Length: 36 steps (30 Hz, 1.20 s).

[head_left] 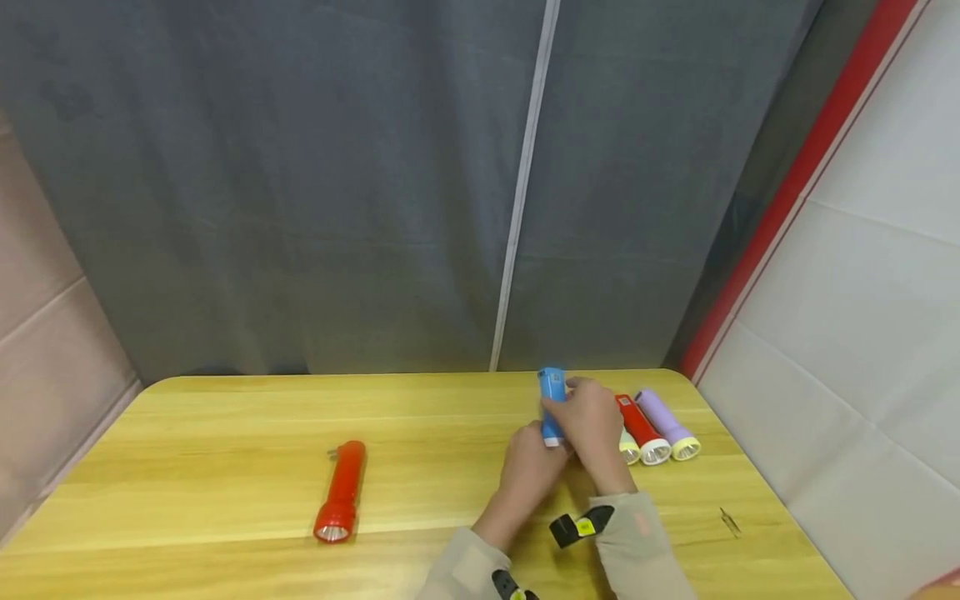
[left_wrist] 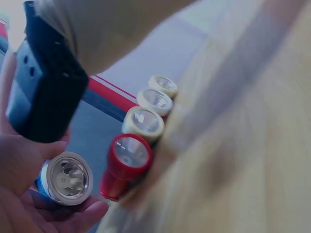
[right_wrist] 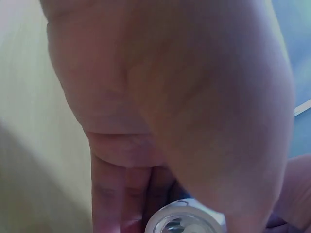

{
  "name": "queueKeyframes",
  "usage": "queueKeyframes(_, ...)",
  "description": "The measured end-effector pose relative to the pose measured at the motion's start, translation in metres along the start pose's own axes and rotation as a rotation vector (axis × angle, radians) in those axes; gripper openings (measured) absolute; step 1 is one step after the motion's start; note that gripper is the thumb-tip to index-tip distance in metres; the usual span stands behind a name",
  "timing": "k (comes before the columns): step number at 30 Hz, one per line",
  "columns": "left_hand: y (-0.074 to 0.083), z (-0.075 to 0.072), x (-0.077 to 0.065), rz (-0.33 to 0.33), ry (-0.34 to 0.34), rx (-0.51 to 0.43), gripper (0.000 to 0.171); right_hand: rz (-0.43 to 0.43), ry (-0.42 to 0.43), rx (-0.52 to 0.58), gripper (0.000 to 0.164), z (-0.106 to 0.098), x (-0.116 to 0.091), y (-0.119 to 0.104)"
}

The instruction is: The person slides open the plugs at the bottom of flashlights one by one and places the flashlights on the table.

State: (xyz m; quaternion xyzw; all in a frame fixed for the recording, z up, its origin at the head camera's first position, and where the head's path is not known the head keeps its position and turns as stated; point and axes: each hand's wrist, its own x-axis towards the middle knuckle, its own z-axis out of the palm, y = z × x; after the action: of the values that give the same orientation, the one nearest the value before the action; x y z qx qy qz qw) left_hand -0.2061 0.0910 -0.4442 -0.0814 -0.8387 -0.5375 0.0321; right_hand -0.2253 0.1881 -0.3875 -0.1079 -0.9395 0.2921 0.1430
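A blue flashlight [head_left: 552,385] is held between both hands above the table, its white-rimmed lens end toward the person. My right hand [head_left: 595,417] grips its body from the right, thumb across the upper side. From below and nearer the person, my left hand [head_left: 529,460] holds the lens end. The left wrist view shows the white rim [left_wrist: 70,178] with the left fingers curled beneath it. In the right wrist view, the right palm hides most of the flashlight and only part of its lens [right_wrist: 182,223] shows.
Beside the right hand lie a pale green flashlight [head_left: 629,451], a red one with white rim [head_left: 637,423] and a purple one [head_left: 663,415]. An all-red flashlight [left_wrist: 127,158] adjoins this row. Another red flashlight [head_left: 345,483] lies left; a thin wiry item [head_left: 729,522] lies right.
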Motion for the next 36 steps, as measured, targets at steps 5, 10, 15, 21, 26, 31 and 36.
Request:
queueKeyframes(5, 0.009, -0.009, -0.004, -0.033, -0.037, -0.137, 0.017, -0.002, -0.047, -0.051, 0.063, -0.011, -0.001, -0.005)
queueKeyframes(10, 0.017, -0.017, -0.012, -0.014, -0.075, -0.21, 0.023, -0.028, -0.082, 0.013, 0.068, -0.02, 0.0, -0.004)
queueKeyframes(15, 0.025, -0.025, -0.016, 0.031, -0.106, -0.219, 0.032, -0.043, -0.117, 0.168, 0.068, -0.034, 0.003, -0.002)
queueKeyframes(21, 0.036, -0.039, -0.023, 0.057, -0.139, -0.176, 0.034, 0.013, -0.304, 0.402, 0.083, -0.045, 0.007, 0.004)
queueKeyframes(26, 0.046, -0.052, -0.03, 0.064, -0.157, -0.145, 0.04, -0.018, -0.393, 0.582, 0.08, -0.051, 0.008, 0.005)
queueKeyframes(31, 0.052, -0.068, -0.036, 0.103, -0.171, -0.094, 0.048, -0.065, -0.406, 0.667, 0.068, -0.059, 0.004, -0.001)
queueKeyframes(36, 0.054, -0.081, -0.042, 0.106, -0.184, -0.04, 0.061, -0.089, -0.384, 0.692, 0.062, -0.07, -0.008, -0.013)
